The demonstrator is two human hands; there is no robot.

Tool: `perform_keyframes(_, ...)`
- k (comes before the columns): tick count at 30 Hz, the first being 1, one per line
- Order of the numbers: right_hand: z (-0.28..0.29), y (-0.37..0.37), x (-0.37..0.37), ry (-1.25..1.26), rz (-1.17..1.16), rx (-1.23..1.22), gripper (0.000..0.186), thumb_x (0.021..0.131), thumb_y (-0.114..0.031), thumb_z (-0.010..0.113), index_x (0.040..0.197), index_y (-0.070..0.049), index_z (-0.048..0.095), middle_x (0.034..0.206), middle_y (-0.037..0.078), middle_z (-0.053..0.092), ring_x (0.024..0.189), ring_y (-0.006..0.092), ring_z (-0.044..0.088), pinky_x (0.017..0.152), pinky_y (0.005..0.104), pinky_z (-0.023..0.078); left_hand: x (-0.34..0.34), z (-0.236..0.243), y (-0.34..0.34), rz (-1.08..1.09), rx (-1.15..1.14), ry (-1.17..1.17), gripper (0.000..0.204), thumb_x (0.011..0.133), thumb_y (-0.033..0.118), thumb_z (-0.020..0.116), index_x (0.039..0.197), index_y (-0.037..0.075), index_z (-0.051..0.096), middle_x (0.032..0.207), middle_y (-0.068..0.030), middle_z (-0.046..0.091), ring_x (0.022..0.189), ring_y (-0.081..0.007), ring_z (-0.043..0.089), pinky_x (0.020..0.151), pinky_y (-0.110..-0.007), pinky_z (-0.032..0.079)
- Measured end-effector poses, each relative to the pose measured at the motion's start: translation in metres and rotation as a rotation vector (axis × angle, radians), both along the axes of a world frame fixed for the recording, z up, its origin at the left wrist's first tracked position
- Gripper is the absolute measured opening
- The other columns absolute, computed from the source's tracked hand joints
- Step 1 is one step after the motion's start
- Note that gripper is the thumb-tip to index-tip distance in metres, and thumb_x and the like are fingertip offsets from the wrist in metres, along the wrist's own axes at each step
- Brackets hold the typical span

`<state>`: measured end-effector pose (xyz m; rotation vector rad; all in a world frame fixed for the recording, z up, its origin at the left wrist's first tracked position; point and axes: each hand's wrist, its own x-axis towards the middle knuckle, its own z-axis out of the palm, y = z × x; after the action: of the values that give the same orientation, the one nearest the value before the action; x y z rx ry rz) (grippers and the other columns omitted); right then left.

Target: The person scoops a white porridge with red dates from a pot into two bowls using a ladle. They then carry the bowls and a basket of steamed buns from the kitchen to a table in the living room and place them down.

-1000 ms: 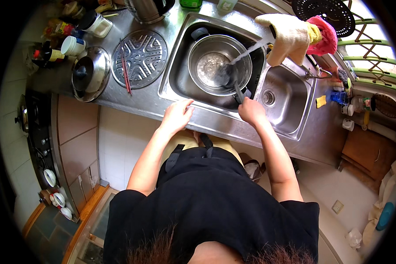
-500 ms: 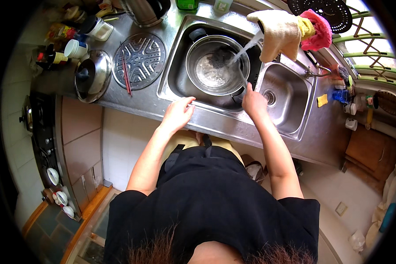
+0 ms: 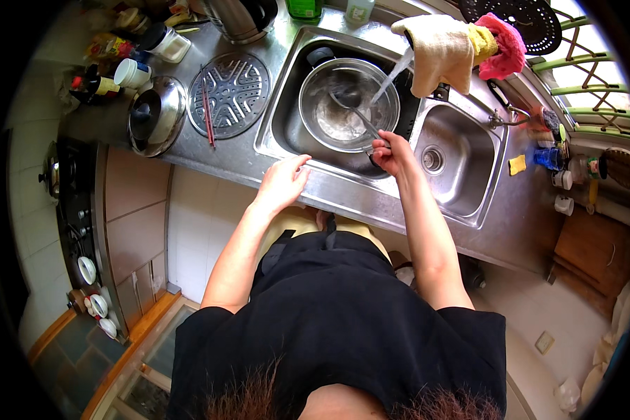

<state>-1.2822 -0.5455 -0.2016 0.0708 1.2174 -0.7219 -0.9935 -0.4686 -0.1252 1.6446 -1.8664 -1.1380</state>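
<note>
My right hand [image 3: 395, 152] is closed round the handle of a metal ladle [image 3: 366, 120], whose bowl end is inside a steel pot [image 3: 304, 110]. The pot has dark side handles and stands in the larger sink basin [image 3: 273, 136]. A stream of water [image 3: 393, 75] falls into it beside the ladle; water shows in the bottom. Over the front rim of the sink, my left hand [image 3: 285, 180] hovers or rests, I cannot tell which. It is empty, with its thumb and fingers loosely apart.
A beige cloth [image 3: 441, 52] and a pink one [image 3: 502, 45] hang above the water stream. To the right is a smaller basin [image 3: 458, 157] and a yellow sponge [image 3: 516, 164]. Left stand a round slotted plate [image 3: 239, 94], red chopsticks [image 3: 207, 112] and a pot lid [image 3: 164, 126].
My right hand has turned and shifted slightly down and left; the ladle's bowl has risen from the pot's bottom and swung left. My left hand has stayed in place.
</note>
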Motion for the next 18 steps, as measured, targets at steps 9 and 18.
perform_keyframes(9,0.047,0.025,0.005,0.493,0.533,-0.153,0.016,0.091,-0.020,0.050,0.091,-0.004,0.055,0.068,0.005,0.054,0.045,0.0078,0.039,0.042,0.0246,0.043,-0.009,0.003,0.004,-0.008,0.010,0.004,0.033,0.085,0.019,0.058,0.113,0.004,0.063,0.103,-0.0167,0.066,0.094,-0.0314,0.063,0.084,-0.040,0.049)
perform_keyframes(18,0.022,0.003,-0.010,0.993,0.823,-0.500,0.031,0.089,-0.021,0.050,0.114,-0.004,0.053,0.079,0.018,0.064,0.064,0.0274,0.062,0.058,0.0404,0.051,-0.003,0.009,-0.006,-0.024,-0.011,-0.033,0.032,0.084,0.016,0.059,0.114,0.003,0.062,0.099,-0.0152,0.066,0.083,-0.0269,0.064,0.075,-0.035,0.050)
